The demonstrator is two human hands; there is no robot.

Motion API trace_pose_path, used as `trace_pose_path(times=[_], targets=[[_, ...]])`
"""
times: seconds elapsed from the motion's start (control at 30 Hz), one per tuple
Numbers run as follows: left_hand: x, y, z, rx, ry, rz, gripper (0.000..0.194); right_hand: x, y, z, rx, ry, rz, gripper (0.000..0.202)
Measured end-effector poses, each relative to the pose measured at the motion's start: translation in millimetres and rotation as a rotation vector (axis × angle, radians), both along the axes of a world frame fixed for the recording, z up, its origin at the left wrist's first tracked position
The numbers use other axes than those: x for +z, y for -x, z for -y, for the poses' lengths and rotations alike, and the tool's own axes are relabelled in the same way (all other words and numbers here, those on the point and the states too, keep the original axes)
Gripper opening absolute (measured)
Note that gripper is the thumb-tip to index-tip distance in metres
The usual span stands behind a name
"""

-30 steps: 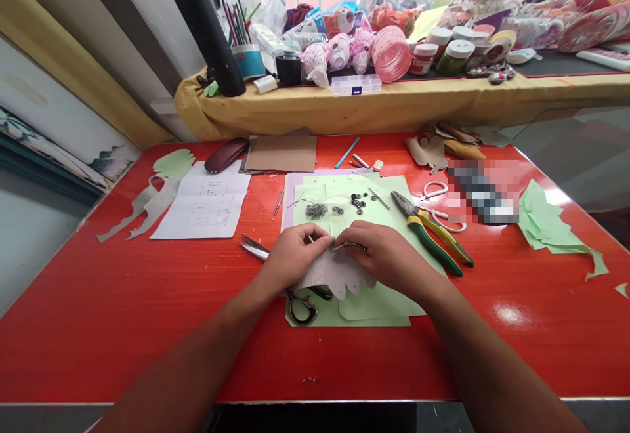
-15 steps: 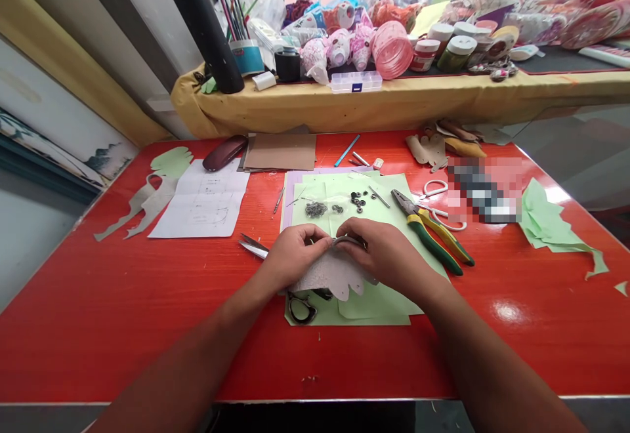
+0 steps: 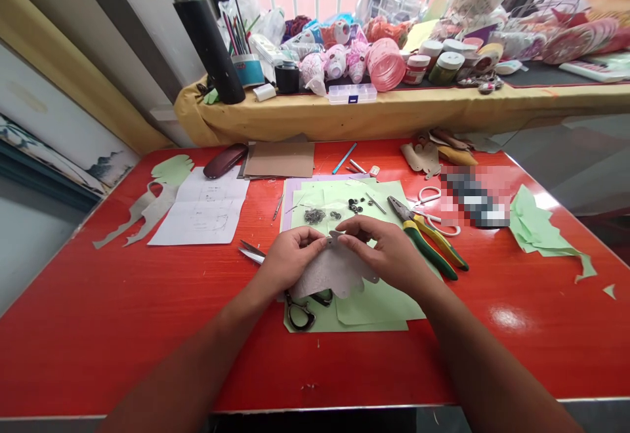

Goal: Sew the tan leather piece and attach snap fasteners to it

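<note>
Between both hands is a grey scalloped piece of leather-like sheet (image 3: 331,272) with small holes near its edge. My left hand (image 3: 293,254) pinches its upper edge on the left, thumb against fingers. From the right, my right hand (image 3: 374,241) pinches the same edge close to the left fingertips. Beneath the piece lie sheets of light green paper (image 3: 378,305). A pair of dark-handled scissors (image 3: 300,317) is partly hidden under the piece and my left hand. Just beyond the fingers are a pile of small metal parts (image 3: 314,216) and several dark snap-like studs (image 3: 353,206).
Right of the paper lie green-and-yellow pliers (image 3: 428,243), white-handled scissors (image 3: 440,223) and green paper scraps (image 3: 539,223). A white sheet with drawings (image 3: 201,213) and a dark red case (image 3: 225,161) are at left. Behind, a cloth-covered ledge (image 3: 295,117) carries jars and a black flask (image 3: 209,49).
The upper edge of the grey piece, bent over between my fingers before, now shows flatter, with a small tab at the fingertips. The camera view has shifted slightly.
</note>
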State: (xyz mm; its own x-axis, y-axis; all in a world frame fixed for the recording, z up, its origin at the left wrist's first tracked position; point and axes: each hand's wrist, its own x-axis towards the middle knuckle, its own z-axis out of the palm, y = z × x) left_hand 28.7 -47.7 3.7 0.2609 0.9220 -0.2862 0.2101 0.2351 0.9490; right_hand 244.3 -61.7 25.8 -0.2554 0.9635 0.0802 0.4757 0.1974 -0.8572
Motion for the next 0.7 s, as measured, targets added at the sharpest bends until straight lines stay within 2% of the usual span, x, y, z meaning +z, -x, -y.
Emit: trace_pose_path(times=[0.1,0.23,0.4,0.6,0.7], targets=[[0.1,0.6,-0.1,0.062,0.087,0.126,0.039,5.8,-2.9,-1.6,-0.008,0.055,-0.191,0.030],[1.7,-1.1,-1.9,0.205,0.213,0.367,0.044,6.6,-3.3,-4.3,-0.044,0.057,-0.284,0.034],[0.7,-4.7,-3.7,0.328,0.214,0.547,0.045,-4.5,2.3,-5.1,0.066,0.161,-0.377,0.045],[-3.5,-8.6,-1.9,0.369,0.213,0.686,0.044,-11.5,10.6,0.4,0.184,0.153,-0.419,0.059],[-4.0,-9.3,0.6,0.345,0.254,0.706,0.042,-12.1,14.5,1.2,0.118,0.109,-0.322,0.045]])
